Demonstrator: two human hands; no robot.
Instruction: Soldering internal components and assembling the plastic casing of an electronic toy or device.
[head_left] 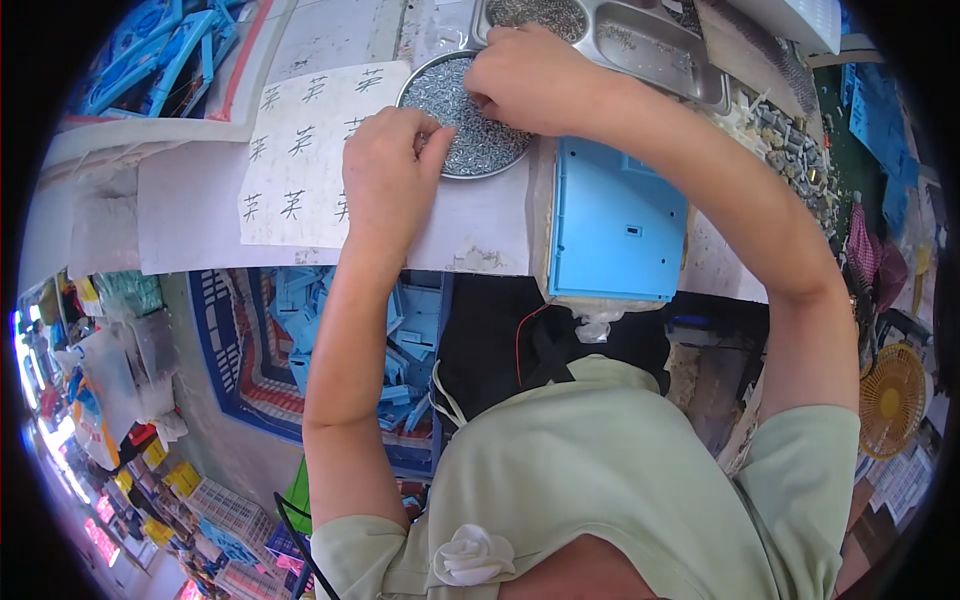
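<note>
A round metal dish full of small silvery screws lies on the worktop in front of me. My left hand is over its left rim, with fingers curled and the thumb bent toward them; whatever is between the fingertips is hidden. From the right, my right hand reaches across the upper right of the dish. Its fingers curl down at the screws, and their tips are mostly out of sight. Below my right forearm, a flat light-blue plastic panel with small holes lies at the worktop's near edge.
A paper with handwritten characters lies left of the dish. Behind it are metal trays, one with screws. Blue plastic parts fill a box at upper left. Below the worktop stands a blue basket of blue parts. Loose metal hardware lies right.
</note>
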